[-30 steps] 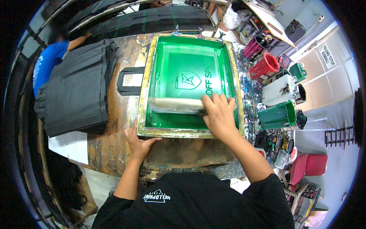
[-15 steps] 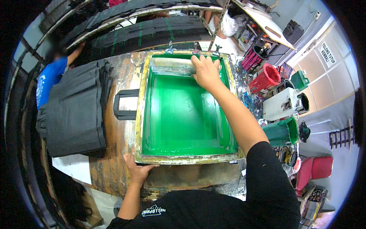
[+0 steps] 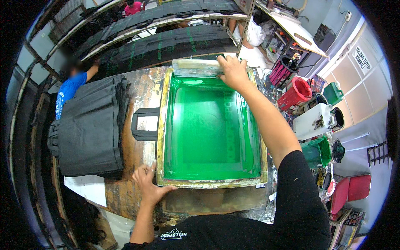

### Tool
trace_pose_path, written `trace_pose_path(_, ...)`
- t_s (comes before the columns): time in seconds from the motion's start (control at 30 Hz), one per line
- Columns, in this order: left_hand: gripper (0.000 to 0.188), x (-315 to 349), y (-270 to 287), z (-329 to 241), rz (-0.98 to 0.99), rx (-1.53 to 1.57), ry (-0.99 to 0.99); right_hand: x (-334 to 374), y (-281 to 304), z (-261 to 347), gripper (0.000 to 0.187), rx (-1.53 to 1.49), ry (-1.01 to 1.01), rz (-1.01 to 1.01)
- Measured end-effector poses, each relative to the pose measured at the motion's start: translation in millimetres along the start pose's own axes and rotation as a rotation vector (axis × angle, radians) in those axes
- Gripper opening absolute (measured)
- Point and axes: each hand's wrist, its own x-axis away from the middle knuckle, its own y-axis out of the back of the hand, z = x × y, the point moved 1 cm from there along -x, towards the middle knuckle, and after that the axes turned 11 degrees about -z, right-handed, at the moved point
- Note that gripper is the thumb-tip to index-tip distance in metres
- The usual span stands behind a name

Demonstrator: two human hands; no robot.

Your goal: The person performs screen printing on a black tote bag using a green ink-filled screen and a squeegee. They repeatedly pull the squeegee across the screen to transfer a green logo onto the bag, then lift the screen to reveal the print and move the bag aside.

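A screen-printing frame (image 3: 216, 182) with a worn yellowish rim and green mesh lies on the table. Green ink coats the mesh, thicker along its right side and far end. My right hand (image 3: 234, 73) is closed over the right end of a squeegee (image 3: 196, 65) with a pale, stained handle, held at the far rail. By the near left corner of the frame is my left hand (image 3: 150, 183), thumb stretched toward the near rail and fingers apart from it, holding nothing. A black bag's handle (image 3: 146, 135) sticks out from under the frame's left side.
A stack of black fabric bags (image 3: 89, 129) lies left on the stained wooden table (image 3: 137, 166). Ink containers, including a red bucket (image 3: 295, 92) and a green one (image 3: 316, 150), stand along the right. A co-worker in a blue shirt (image 3: 73, 87) reaches toward racks of black bags behind.
The squeegee in my right hand has risen from inside the far end of the frame to over its far rail. My left hand's fingers have loosened at the near corner. The view has shifted slightly.
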Motion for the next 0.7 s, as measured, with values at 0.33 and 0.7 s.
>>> trace_pose_path(0.33,0.085,-236.7,-61.1,-29.8,-0.250,0.156,-0.419,10.3,-47.7,40.3,0.034,0.135,0.012,-0.230)
trace_pose_path(0.7,0.068,-330.4,-159.9,-62.1,-0.199,-0.106,-0.346,13.6,-21.9,13.9,0.062,0.031,0.213,-0.054)
